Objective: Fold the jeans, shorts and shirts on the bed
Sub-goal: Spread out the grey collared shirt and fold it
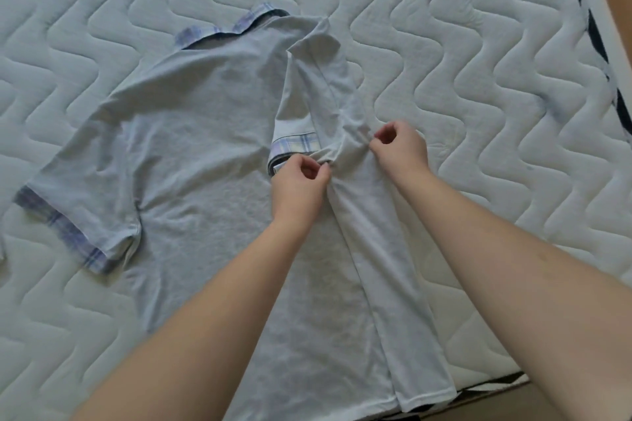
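Forearms first, both of ours bare and reaching up from the near edge across the shirt (191, 147). Biggest thing we see is the mattress (461, 27), white and quilted in soft wavy channels, with a dark-trimmed edge on the far right. On it lies the shirt, pale grey knit, back up, collar pointing away from us. Its right side is folded inward over the body, making a long narrow panel that runs down to the hem near us. The right sleeve (297, 120) lies doubled over that fold, its plaid cuff (297, 146) showing lilac and white checks. The left sleeve (78, 212) spreads flat to the shirt's left, plaid-cuffed too, and the plaid collar (222, 29) curls at the top. Our left hand (299, 186) pinches fabric just below the folded cuff, fingers curled tight. Our right hand (400, 149) pinches the bunched cloth just right of it, knuckles up.
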A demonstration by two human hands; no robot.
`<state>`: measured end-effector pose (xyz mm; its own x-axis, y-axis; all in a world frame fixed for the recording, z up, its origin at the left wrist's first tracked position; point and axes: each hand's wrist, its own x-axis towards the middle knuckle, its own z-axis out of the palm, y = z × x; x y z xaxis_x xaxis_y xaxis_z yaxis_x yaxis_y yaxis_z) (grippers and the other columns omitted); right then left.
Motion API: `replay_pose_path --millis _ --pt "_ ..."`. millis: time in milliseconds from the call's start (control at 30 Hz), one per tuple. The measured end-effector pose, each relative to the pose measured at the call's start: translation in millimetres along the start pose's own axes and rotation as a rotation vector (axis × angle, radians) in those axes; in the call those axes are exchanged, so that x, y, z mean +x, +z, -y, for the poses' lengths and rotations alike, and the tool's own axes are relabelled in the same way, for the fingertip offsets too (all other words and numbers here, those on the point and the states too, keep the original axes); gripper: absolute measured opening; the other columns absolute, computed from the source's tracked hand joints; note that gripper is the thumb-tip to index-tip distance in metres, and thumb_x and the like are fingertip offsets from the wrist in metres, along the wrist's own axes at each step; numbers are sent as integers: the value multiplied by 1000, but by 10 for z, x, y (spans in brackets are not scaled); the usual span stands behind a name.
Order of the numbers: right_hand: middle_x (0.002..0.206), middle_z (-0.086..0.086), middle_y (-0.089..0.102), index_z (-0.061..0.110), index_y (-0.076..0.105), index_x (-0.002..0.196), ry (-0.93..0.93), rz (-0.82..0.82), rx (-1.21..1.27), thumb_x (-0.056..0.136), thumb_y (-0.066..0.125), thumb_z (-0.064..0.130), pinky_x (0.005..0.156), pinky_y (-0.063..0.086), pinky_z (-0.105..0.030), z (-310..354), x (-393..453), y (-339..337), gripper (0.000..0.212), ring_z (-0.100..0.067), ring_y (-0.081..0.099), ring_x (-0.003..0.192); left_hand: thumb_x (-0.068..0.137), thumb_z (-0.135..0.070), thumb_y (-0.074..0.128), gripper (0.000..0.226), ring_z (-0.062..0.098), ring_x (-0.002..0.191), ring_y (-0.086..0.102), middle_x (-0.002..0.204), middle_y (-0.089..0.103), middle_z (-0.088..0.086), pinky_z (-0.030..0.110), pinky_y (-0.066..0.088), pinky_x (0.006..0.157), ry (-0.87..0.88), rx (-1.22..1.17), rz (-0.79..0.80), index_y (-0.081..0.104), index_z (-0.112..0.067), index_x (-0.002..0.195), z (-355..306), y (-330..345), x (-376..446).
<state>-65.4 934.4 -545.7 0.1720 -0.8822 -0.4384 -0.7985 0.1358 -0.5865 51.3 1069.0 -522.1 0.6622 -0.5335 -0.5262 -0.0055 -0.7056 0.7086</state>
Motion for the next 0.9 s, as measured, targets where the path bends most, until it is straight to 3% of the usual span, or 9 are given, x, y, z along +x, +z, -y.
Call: replay_pose_path --millis 167,333,433,500,567,667,733,900 --pt "81 9 63 20 66 96 -70 11 31 83 69 44 84 50 -35 104 213 29 28 -16 64 87 89 -32 64 16 -2 62 58 68 63 -9 11 42 57 235 38 -44 61 -21 77 -253 -212 354" --pt "78 9 63 22 68 85 -82 74 -76 79 69 58 79 51 -35 210 489 60 36 -18 63 84 93 -30 60 11 -1 63 56 71 58 -9 10 43 57 393 75 -76 58 -22 84 -587 -279 762" --pt "71 13 59 26 60 71 -18 102 -73 74 71 62 75 49 -33 230 595 90 37 -16 62 78 93 -30 59 11 2 79 56 93 62 -1 15 46 72 475 181 -110 60 -21 101 -846 -282 1126" --pt "69 13 58 26 60 70 -8 124 -44 75 73 58 72 47 -30 208 627 95 35 -13 60 74 95 -34 57 32 18 108 55 118 59 6 30 43 94 458 362 -45 58 -16 122 -1001 -224 1380" --pt "67 13 56 25 64 73 -37 137 13 78 75 48 66 42 -26 165 642 85 26 -9 54 66 95 -39 56 46 28 123 47 132 53 10 37 37 104 401 570 19 51 -12 132 -1153 -149 1599" --pt "68 10 55 21 68 81 -60 160 98 81 76 38 64 41 -22 136 633 64 18 -9 51 66 95 -47 54 47 33 116 55 124 62 14 37 43 94 358 778 164 60 -7 121 -1389 -40 1833" --pt "69 8 54 18 69 85 -57 188 122 83 75 34 70 43 -27 135 621 47 17 -11 50 68 96 -48 53 51 35 111 58 118 64 17 35 42 84 359 896 274 62 -3 117 -1533 26 1912" --pt "67 8 49 14 70 91 -65 252 180 84 75 32 62 40 -16 117 609 -13 20 -6 46 63 97 -28 51 31 33 101 59 110 65 18 27 36 71 373 789 302 67 -6 111 -1724 141 2016"
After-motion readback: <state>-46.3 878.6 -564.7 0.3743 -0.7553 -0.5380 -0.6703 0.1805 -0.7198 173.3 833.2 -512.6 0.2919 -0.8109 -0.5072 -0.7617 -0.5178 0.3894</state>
